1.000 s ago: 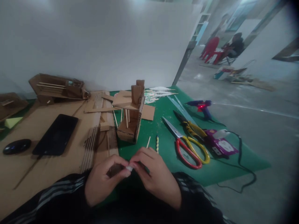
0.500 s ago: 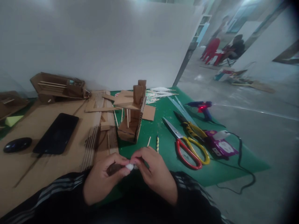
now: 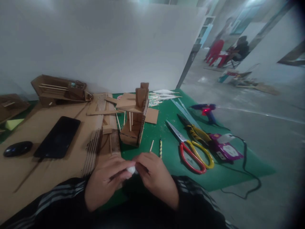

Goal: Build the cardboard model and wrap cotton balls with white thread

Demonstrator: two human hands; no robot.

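Between the fingertips of both hands is a small white, soft-looking lump [image 3: 131, 170]; its exact kind does not show. My left hand [image 3: 107, 181] pinches it from the left, fingers closed. Against its other side my right hand [image 3: 156, 179] is closed too, partly covering it. Just beyond my hands a short wooden stick [image 3: 152, 145] and a patterned pencil [image 3: 160, 148] lie on the green mat [image 3: 166, 136]. Farther off stands a cardboard structure [image 3: 131, 133] with thin sticks set in it.
Right of my hands lie scissors [image 3: 193, 156], pliers [image 3: 194, 130], a glue gun [image 3: 206, 109] and a purple power strip [image 3: 226, 149]. A phone [image 3: 58, 136] and a mouse [image 3: 17, 149] rest on cardboard at left. White-tipped sticks [image 3: 164, 93] lie at the back. People sit in the distance.
The fingers of my left hand have closed up more around the white lump, and the lump has shifted slightly. The things on the table have stayed put.
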